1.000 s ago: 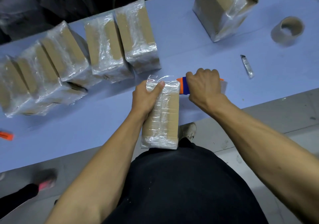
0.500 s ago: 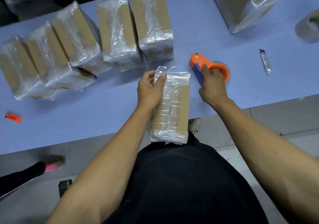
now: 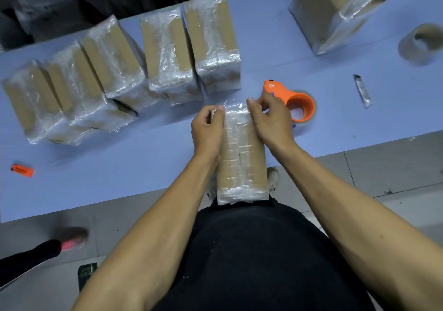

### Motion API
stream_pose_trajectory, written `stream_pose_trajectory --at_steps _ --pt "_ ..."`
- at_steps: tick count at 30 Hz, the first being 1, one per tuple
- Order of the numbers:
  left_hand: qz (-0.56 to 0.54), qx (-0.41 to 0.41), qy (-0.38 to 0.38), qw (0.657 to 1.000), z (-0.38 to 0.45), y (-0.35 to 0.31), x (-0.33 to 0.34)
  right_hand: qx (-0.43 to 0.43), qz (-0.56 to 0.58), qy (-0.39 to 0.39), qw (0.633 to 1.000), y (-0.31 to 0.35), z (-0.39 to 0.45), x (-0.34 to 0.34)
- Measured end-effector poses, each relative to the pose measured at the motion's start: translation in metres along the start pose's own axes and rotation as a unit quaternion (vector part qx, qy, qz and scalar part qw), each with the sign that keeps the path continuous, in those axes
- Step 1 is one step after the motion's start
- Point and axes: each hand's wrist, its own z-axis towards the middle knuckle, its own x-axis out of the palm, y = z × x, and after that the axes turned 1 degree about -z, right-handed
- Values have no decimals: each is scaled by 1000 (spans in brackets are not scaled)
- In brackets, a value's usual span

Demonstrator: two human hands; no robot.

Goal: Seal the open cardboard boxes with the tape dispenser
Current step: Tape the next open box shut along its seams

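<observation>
On the blue table (image 3: 119, 167), five wrapped boxes (image 3: 167, 54) line the far left. At the near edge stands another box (image 3: 242, 157), its far end pinched by the left hand (image 3: 207, 128) and right hand (image 3: 271, 121), fingers curled. Just right lies the orange tape dispenser (image 3: 294, 99), untouched.

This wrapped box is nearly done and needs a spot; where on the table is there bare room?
Bare blue table lies between the small orange lighter and the left hand, and between the orange tape dispenser and the grey utility knife. The far left, with its row of wrapped cardboard boxes, is crowded.
</observation>
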Motion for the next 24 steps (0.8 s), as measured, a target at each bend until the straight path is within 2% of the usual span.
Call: stream_pose_trajectory --at_steps 5,8,14,19,21,24 --pt "-63 113 -56 990 -16 -30 1 -91 58 -96 990 42 -4 -21" --pt "-56 146 -64 986 -19 -31 2 -102 73 -121 985 45 -7 -24" --pt "-84 116 -86 986 -27 -30 9 -22 95 -134 986 42 -13 -18" --pt "-131 84 -144 977 -24 -49 17 27 119 -131 984 51 -27 -10" --pt "-128 72 -121 982 -24 -48 17 44 157 -128 978 55 -29 -8" --pt "-132 23 -52 990 -31 -38 12 87 198 -82 973 63 -25 -9"
